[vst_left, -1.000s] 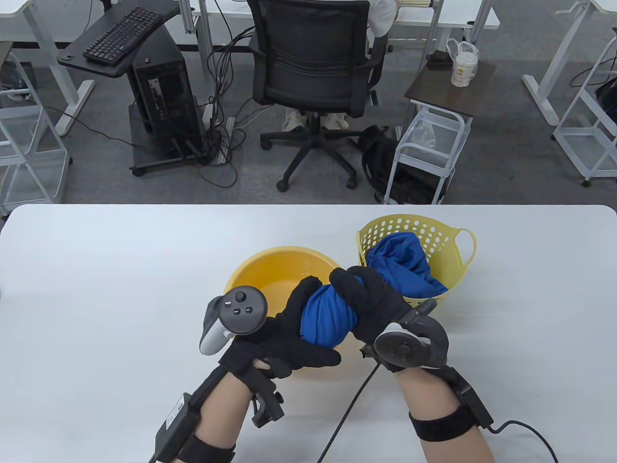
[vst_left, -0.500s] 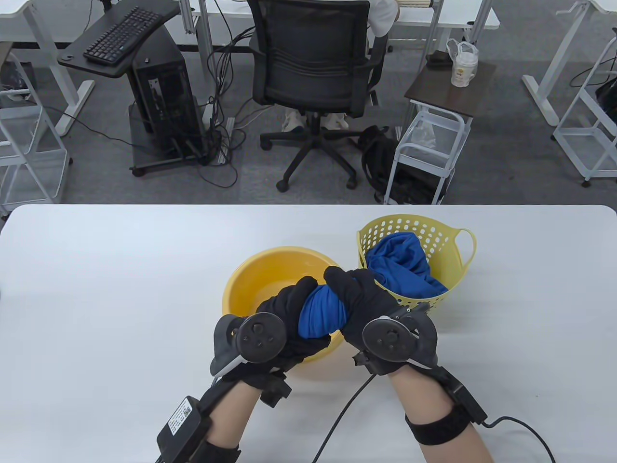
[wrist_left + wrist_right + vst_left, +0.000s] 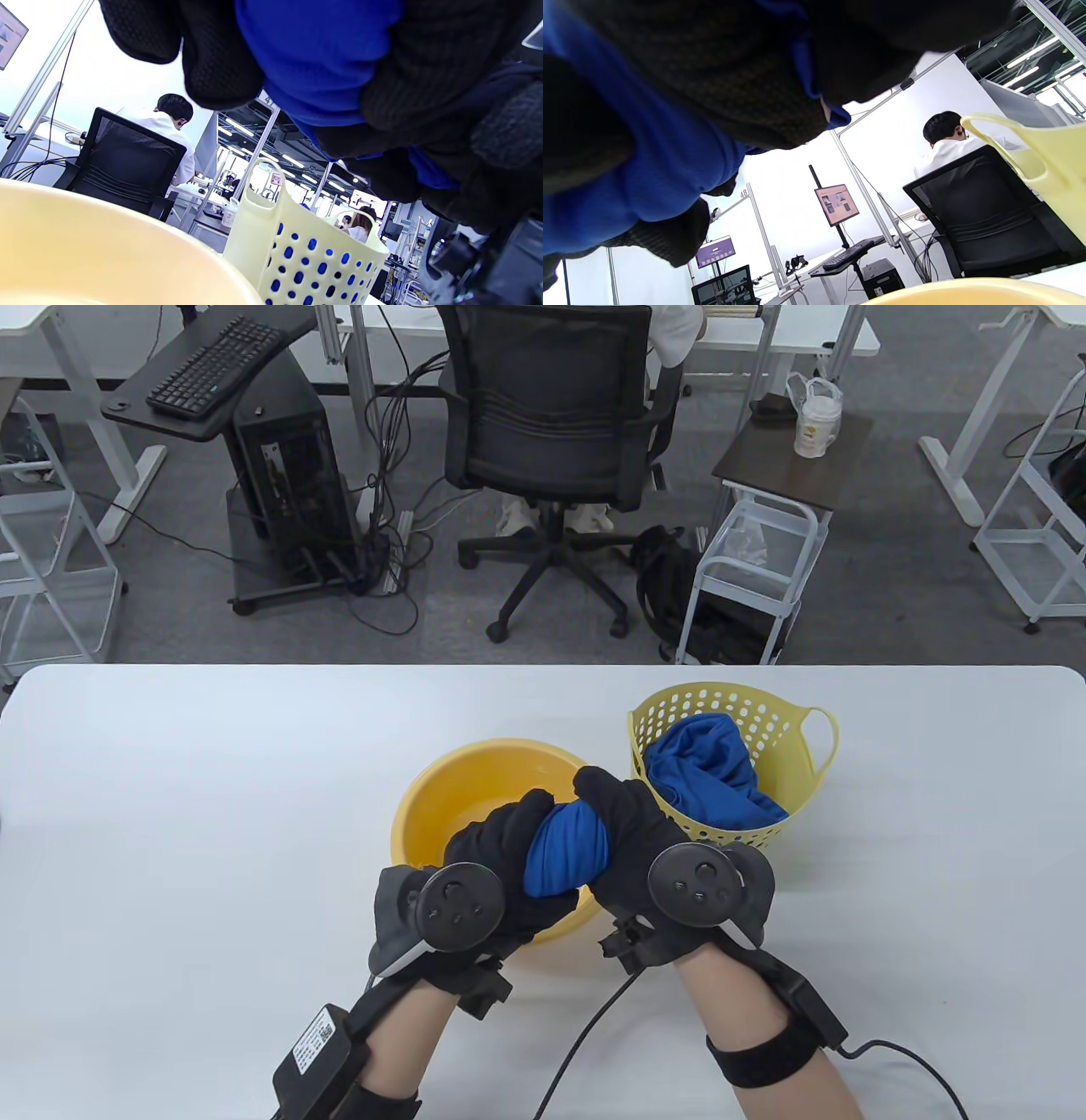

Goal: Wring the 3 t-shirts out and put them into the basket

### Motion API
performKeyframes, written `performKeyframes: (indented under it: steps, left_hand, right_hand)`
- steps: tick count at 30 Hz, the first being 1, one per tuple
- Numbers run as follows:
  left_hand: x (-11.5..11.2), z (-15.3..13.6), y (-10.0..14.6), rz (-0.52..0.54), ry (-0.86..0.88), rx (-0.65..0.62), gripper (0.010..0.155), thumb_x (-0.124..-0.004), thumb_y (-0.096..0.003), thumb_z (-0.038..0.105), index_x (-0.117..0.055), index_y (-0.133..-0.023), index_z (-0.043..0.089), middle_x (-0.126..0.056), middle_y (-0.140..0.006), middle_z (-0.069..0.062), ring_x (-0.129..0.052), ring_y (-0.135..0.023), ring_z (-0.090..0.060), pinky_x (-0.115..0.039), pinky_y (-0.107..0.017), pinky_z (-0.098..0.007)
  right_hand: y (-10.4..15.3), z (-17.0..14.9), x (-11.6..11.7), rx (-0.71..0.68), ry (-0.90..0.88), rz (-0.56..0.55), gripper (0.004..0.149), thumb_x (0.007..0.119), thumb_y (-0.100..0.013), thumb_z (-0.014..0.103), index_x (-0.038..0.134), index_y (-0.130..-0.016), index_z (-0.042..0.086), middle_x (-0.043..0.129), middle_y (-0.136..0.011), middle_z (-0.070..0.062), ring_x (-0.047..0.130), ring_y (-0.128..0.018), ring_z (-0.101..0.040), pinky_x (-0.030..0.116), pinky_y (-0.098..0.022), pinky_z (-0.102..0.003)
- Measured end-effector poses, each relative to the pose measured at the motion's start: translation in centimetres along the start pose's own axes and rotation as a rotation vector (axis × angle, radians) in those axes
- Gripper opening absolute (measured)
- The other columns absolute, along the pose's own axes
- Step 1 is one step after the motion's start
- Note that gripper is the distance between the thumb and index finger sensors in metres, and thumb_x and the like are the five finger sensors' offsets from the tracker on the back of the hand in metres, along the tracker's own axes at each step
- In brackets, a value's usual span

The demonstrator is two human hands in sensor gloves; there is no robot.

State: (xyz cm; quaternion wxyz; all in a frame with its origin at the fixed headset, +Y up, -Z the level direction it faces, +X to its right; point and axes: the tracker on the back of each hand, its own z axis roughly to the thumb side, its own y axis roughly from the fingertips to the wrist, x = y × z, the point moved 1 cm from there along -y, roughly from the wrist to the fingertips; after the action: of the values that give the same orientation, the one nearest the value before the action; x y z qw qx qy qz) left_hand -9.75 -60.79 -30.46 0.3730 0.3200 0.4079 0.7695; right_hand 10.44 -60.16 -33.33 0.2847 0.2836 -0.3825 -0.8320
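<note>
A bunched blue t-shirt [image 3: 567,853] is held over the near rim of the yellow basin [image 3: 462,806]. My left hand [image 3: 501,848] grips its left end and my right hand [image 3: 624,823] grips its right end, fingers curled tight round the cloth. In the left wrist view the blue t-shirt [image 3: 318,59] bulges between black gloved fingers [image 3: 220,63]; the right wrist view shows the blue t-shirt [image 3: 670,169] the same way. The pale yellow perforated basket [image 3: 768,712] stands right of the basin with blue cloth [image 3: 708,776] lying in it.
The white table [image 3: 187,814] stretches wide on the left and right. A cable [image 3: 594,1035] trails from my right wrist across the near edge. Beyond the table stand an office chair [image 3: 551,432], a computer cart [image 3: 288,475] and a small trolley [image 3: 764,560].
Both hands have rolled inward on the shirt, the left tracker turning to face the camera. The bundle has drawn shorter and tighter and moved slightly left over the basin.
</note>
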Motion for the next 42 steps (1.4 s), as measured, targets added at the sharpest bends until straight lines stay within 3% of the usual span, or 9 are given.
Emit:
performKeyframes:
  steps: [16, 22, 24, 28, 31, 35, 38, 39, 42]
  left_hand:
    - [-0.1, -0.7, -0.3, -0.087, 0.010, 0.021, 0.107, -0.103, -0.0379, 0.061, -0.037, -0.113, 0.025, -0.075, -0.104, -0.018, -0.097, -0.069, -0.023, -0.073, -0.068, -0.060]
    - [-0.1, -2.6, -0.5, -0.284, 0.465, 0.015, 0.111, -0.088, -0.0442, 0.077, -0.023, -0.118, 0.025, -0.049, -0.123, -0.019, -0.075, -0.103, -0.040, -0.061, -0.075, -0.063]
    - [0.5, -2.8, -0.1, -0.193, 0.638, -0.004, 0.102, -0.074, -0.0491, 0.082, -0.014, -0.118, 0.037, -0.023, -0.130, -0.013, -0.042, -0.117, -0.043, -0.045, -0.081, -0.063]
    - [1.4, -3.7, 0.2, -0.134, 0.551, 0.035, 0.097, -0.069, -0.0524, 0.080, -0.013, -0.117, 0.036, -0.022, -0.129, -0.015, -0.042, -0.116, -0.044, -0.046, -0.080, -0.063]
    - [1.5, -4.5, 0.3, -0.093, 0.466, 0.096, 0.095, -0.068, -0.0538, 0.079, -0.014, -0.118, 0.034, -0.023, -0.128, -0.016, -0.043, -0.115, -0.045, -0.047, -0.080, -0.063]
    - [0.8, -5.3, 0.0, -0.117, 0.494, 0.131, 0.093, -0.067, -0.0547, 0.078, -0.015, -0.118, 0.033, -0.023, -0.127, -0.017, -0.043, -0.114, -0.045, -0.047, -0.079, -0.063]
    - [0.4, -5.6, 0.0, -0.140, 0.491, 0.151, 0.092, -0.067, -0.0550, 0.077, -0.017, -0.118, 0.033, -0.023, -0.127, -0.017, -0.043, -0.114, -0.046, -0.047, -0.079, -0.063]
    - [0.5, -5.7, -0.1, -0.146, 0.452, 0.163, 0.090, -0.068, -0.0549, 0.076, -0.020, -0.118, 0.033, -0.026, -0.127, -0.017, -0.043, -0.114, -0.046, -0.046, -0.079, -0.063]
    - [0.7, -5.9, -0.1, -0.141, 0.298, 0.200, 0.088, -0.069, -0.0543, 0.076, -0.027, -0.119, 0.034, -0.033, -0.128, -0.015, -0.045, -0.113, -0.048, -0.048, -0.078, -0.064]
  right_hand:
    - [0.0, -0.7, 0.9, 0.035, -0.029, 0.052, 0.095, 0.108, -0.038, 0.015, 0.043, -0.107, 0.027, 0.075, -0.081, -0.028, 0.093, -0.026, -0.028, 0.087, -0.009, -0.029]
    - [-0.6, -1.7, -0.5, -0.016, -0.157, 0.075, 0.095, 0.108, -0.039, 0.019, 0.045, -0.109, 0.027, 0.074, -0.086, -0.029, 0.094, -0.030, -0.032, 0.088, -0.013, -0.034]
    - [-0.7, -3.2, -2.6, 0.047, -0.225, 0.013, 0.093, 0.107, -0.042, 0.020, 0.044, -0.110, 0.028, 0.071, -0.090, -0.030, 0.093, -0.035, -0.036, 0.088, -0.017, -0.038]
    - [0.0, -7.9, -6.4, 0.282, -0.331, -0.205, 0.092, 0.104, -0.048, 0.015, 0.038, -0.110, 0.031, 0.060, -0.098, -0.034, 0.088, -0.047, -0.046, 0.084, -0.026, -0.045]
    - [1.1, -11.1, -8.4, 0.426, -0.168, -0.341, 0.089, 0.096, -0.055, 0.011, 0.030, -0.111, 0.032, 0.039, -0.108, -0.036, 0.077, -0.065, -0.057, 0.078, -0.041, -0.055]
    - [0.6, -12.5, -6.3, 0.387, -0.013, -0.077, 0.066, 0.084, -0.063, 0.023, 0.045, -0.117, 0.022, 0.018, -0.120, -0.030, 0.032, -0.100, -0.072, 0.043, -0.068, -0.079]
    - [-0.3, -13.3, -2.5, 0.451, 0.080, 0.279, 0.064, 0.072, -0.064, 0.048, 0.075, -0.106, -0.001, 0.057, -0.115, -0.034, 0.052, -0.099, -0.070, 0.039, -0.065, -0.080]
    - [-0.3, -13.2, -1.5, 0.489, 0.167, 0.389, 0.068, 0.067, -0.065, 0.052, 0.072, -0.107, -0.001, 0.052, -0.115, -0.033, 0.048, -0.101, -0.068, 0.030, -0.069, -0.075]
    - [-0.7, -12.3, -1.4, 0.469, 0.243, 0.318, 0.072, 0.065, -0.062, 0.055, 0.077, -0.103, -0.003, 0.058, -0.112, -0.037, 0.055, -0.098, -0.070, 0.036, -0.067, -0.078]
